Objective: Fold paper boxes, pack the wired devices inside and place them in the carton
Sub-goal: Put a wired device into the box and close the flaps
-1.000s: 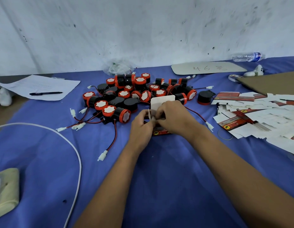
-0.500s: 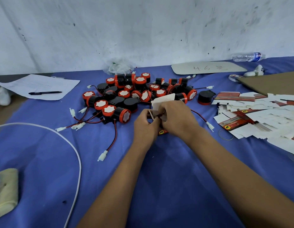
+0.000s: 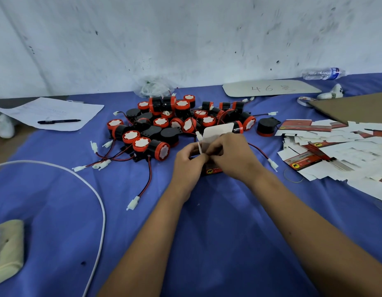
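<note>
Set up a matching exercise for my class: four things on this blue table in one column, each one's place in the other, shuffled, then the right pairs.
Things:
1. pen
2. water bottle
3. paper box
4. flat box blanks

Places:
A. lying by the wall, far right
B. heaped at the table's right edge
C. on a white sheet, far left
D. held in both hands, in front of the device pile

Pairs: 1-C, 2-A, 3-D, 4-B

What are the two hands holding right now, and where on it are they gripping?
Both hold one small paper box. The left hand pinches its left side flap; the right hand pinches it beside that, below the raised white top flap.
</note>
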A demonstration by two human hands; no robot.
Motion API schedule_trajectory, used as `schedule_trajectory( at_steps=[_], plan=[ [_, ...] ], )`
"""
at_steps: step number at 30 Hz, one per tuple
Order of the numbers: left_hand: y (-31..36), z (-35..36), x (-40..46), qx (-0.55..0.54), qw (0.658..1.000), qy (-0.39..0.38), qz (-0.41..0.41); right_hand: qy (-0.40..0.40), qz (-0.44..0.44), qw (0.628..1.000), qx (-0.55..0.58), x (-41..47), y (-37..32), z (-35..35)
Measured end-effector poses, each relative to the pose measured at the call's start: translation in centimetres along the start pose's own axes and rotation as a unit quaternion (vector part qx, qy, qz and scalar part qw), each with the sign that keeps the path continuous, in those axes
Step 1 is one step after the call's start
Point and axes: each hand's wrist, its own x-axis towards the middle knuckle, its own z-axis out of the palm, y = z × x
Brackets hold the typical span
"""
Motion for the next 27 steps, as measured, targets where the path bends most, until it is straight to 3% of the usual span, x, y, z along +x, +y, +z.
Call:
schedule_trajectory(
  at_steps=[5, 11, 18, 24, 26, 27],
  plan=[
    [0.1, -0.4, 0.0, 0.033, 0.999, -0.037, 0.019, -0.032, 0.009, 0.997, -0.073, 0.9, -0.8, -0.3],
    [-0.2, -0.7, 0.3, 0.067, 0.996, -0.042, 0.037, -0.148, -0.013, 0.974, -0.170, 3.4, -1.6, -1.5],
    [-0.3, -0.5, 0.4, 0.063, 0.997, -0.034, 0.043, -0.155, -0.061, 0.962, -0.215, 3.4, -0.3, -1.1],
    [-0.2, -0.5, 0.1, 0.076, 0.995, -0.030, 0.049, -0.114, -0.087, 0.975, -0.172, 3.1, -0.1, -1.3],
    [-0.4, -0.7, 0.3, 0.079, 0.995, -0.024, 0.048, -0.043, -0.111, 0.989, -0.086, 2.3, -0.1, -1.6],
    [-0.4, -0.8, 0.4, 0.075, 0.996, -0.024, 0.045, 0.038, -0.113, 0.992, -0.033, 1.9, 0.0, -1.7]
  ],
)
